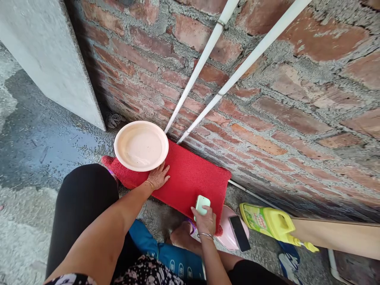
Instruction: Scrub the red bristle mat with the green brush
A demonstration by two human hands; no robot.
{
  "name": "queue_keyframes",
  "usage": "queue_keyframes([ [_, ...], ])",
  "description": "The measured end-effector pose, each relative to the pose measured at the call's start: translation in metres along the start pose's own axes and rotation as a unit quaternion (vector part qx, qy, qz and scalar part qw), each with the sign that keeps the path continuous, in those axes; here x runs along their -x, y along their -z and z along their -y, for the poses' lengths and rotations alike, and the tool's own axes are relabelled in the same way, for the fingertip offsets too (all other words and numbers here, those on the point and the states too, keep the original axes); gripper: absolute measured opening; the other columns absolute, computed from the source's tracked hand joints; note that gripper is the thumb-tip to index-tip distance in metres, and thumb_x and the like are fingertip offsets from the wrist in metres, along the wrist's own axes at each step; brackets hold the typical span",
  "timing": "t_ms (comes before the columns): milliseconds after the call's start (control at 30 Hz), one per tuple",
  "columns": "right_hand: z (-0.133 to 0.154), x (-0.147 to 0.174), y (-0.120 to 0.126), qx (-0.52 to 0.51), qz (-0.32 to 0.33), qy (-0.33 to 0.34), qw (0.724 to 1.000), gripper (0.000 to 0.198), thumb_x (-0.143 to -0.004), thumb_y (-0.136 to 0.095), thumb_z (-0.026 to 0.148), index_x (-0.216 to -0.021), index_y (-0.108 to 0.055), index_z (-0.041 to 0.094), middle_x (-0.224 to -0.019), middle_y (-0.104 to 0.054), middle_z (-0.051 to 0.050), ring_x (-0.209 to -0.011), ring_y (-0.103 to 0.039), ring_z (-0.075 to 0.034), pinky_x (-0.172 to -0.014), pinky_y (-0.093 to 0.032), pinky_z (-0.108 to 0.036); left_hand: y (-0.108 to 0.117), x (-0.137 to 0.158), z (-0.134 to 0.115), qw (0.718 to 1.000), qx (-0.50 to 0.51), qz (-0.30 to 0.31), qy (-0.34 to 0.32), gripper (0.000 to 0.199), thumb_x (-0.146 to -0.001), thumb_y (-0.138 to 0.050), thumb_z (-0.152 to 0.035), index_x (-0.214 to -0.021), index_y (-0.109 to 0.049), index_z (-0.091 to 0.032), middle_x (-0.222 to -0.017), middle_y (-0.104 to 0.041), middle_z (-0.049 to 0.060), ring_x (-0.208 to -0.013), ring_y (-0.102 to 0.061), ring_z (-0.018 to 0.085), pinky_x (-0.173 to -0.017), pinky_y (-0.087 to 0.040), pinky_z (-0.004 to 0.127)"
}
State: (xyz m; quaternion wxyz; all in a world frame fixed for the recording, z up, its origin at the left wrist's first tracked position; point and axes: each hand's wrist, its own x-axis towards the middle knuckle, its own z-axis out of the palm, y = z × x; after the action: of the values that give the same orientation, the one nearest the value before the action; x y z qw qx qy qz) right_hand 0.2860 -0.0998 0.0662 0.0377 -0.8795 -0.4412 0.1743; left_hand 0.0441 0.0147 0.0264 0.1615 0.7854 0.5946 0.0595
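Note:
A red fuzzy mat [190, 170] is spread out in front of me, its near edge hanging by my feet. My left hand [158, 176] lies flat on it, fingers spread, beside the near rim of a pale pink basin [118, 156]. The basin stands on the left part of the mat and seems to hold some water. Near the mat's right end, my right hand [207, 221] is closed around a pale green rounded block [202, 202] resting on the red pile. Its underside is hidden, so I cannot tell its exact kind.
A dark phone [240, 233] lies on a pink plastic piece [227, 221] right of the mat. Beyond it a yellow detergent bottle [267, 222] lies on its side. Behind rise a brick wall [261, 111] and white pipes [204, 59]. A grey slab [59, 51] leans at left over wet concrete.

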Motion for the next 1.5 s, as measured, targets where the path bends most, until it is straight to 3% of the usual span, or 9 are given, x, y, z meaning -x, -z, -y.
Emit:
queue_keyframes([
  [133,-0.006,-0.005,0.012,0.027,0.02,-0.047,0.998,0.053,-0.07,-0.054,0.065,-0.103,-0.054,0.022,-0.094,-0.056,-0.008,-0.087,-0.057,-0.027,-0.075,-0.043,-0.037,0.004,0.02,0.009,0.999,-0.019,-0.008,-0.045,0.052,-0.091,-0.039,-0.044,-0.14,-0.041,-0.024,-0.15,-0.035,0.01,-0.134,-0.036,0.026,-0.108,-0.031,0.044],
  [300,0.019,-0.005,0.022,0.047,0.053,-0.044,0.997,0.042,-0.075,-0.051,0.056,-0.098,-0.057,0.021,-0.095,-0.056,-0.01,-0.081,-0.058,-0.025,-0.068,-0.041,-0.035,0.009,0.043,0.035,0.994,-0.053,-0.02,-0.097,0.047,-0.094,-0.035,-0.039,-0.138,-0.044,-0.023,-0.145,-0.043,0.011,-0.131,-0.041,0.024,-0.109,-0.03,0.041],
  [433,0.064,0.005,0.014,0.016,0.051,0.039,0.998,0.033,-0.074,-0.058,0.052,-0.088,-0.058,0.023,-0.091,-0.056,-0.006,-0.079,-0.058,-0.022,-0.064,-0.039,-0.029,0.009,0.05,0.05,0.993,-0.057,-0.018,-0.097,0.046,-0.095,-0.031,-0.031,-0.138,-0.043,-0.02,-0.14,-0.048,0.013,-0.128,-0.044,0.023,-0.108,-0.031,0.041],
  [700,0.168,0.042,-0.034,0.014,0.103,0.221,0.97,0.028,-0.072,-0.065,0.048,-0.083,-0.058,0.024,-0.087,-0.052,0.0,-0.073,-0.055,-0.014,-0.061,-0.036,-0.024,0.006,0.043,0.058,0.997,-0.037,0.01,-0.07,0.053,-0.086,-0.042,-0.021,-0.139,-0.041,-0.018,-0.137,-0.051,0.014,-0.124,-0.049,0.024,-0.104,-0.038,0.039],
  [867,0.149,0.03,-0.028,0.062,0.09,0.231,0.967,0.029,-0.072,-0.066,0.048,-0.085,-0.058,0.024,-0.09,-0.05,0.0,-0.076,-0.056,-0.014,-0.063,-0.036,-0.025,0.001,0.04,0.059,0.996,-0.043,-0.002,-0.074,0.052,-0.085,-0.039,-0.016,-0.137,-0.043,-0.019,-0.137,-0.051,0.013,-0.127,-0.046,0.024,-0.106,-0.037,0.042],
  [1067,0.102,0.008,-0.002,0.072,0.087,0.085,0.99,0.033,-0.072,-0.062,0.056,-0.081,-0.057,0.025,-0.085,-0.05,0.002,-0.068,-0.056,-0.014,-0.057,-0.036,-0.025,-0.006,0.036,0.058,0.996,-0.026,-0.028,-0.076,0.054,-0.085,-0.036,-0.01,-0.138,-0.043,-0.017,-0.138,-0.05,0.014,-0.129,-0.044,0.024,-0.108,-0.035,0.043],
  [1167,0.118,0.008,0.001,0.047,0.091,0.08,0.991,0.033,-0.072,-0.062,0.056,-0.082,-0.057,0.025,-0.088,-0.052,0.0,-0.071,-0.057,-0.015,-0.058,-0.036,-0.026,-0.01,0.036,0.061,0.997,-0.011,-0.035,-0.073,0.056,-0.084,-0.035,-0.009,-0.138,-0.043,-0.018,-0.139,-0.049,0.013,-0.129,-0.044,0.024,-0.109,-0.036,0.045],
  [1367,0.194,0.011,-0.012,0.031,0.103,0.154,0.982,0.032,-0.072,-0.062,0.053,-0.087,-0.058,0.025,-0.091,-0.053,-0.001,-0.075,-0.057,-0.016,-0.06,-0.036,-0.025,-0.01,0.037,0.062,0.996,0.014,-0.055,-0.074,0.057,-0.084,-0.035,-0.012,-0.141,-0.038,-0.018,-0.142,-0.047,0.011,-0.133,-0.039,0.024,-0.11,-0.036,0.045],
  [1500,0.21,0.009,-0.022,0.058,0.116,0.19,0.973,0.028,-0.073,-0.062,0.047,-0.089,-0.058,0.024,-0.092,-0.052,-0.001,-0.074,-0.056,-0.015,-0.06,-0.037,-0.025,-0.009,0.036,0.06,0.996,0.014,-0.063,-0.067,0.06,-0.084,-0.036,-0.011,-0.143,-0.034,-0.019,-0.143,-0.046,0.01,-0.133,-0.039,0.023,-0.11,-0.035,0.044],
])
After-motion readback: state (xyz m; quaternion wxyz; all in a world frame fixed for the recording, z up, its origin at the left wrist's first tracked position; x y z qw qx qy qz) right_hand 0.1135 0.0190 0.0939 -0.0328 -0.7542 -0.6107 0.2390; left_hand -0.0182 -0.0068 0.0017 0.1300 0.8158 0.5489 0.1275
